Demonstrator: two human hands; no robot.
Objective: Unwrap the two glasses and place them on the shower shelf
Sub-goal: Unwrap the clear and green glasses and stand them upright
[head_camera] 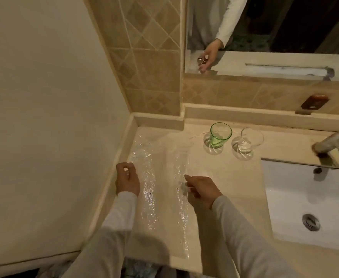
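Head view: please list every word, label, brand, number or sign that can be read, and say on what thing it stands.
None can be read.
Green glass: a faint pale mark on its wall, too blurred to read.
Clear glass, plastic wrap, tap: no text shows.

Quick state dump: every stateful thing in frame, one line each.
green glass: unwrapped, upright on the counter, empty.
clear glass: unwrapped, upright, right of the green glass and apart from it.
plastic wrap: spread flat on the counter, off both glasses.
left hand: curled, at the wrap's left edge.
right hand: fingers pinching the wrap's right edge.
faucet: no water running.
sink: looks dry, drain visible.
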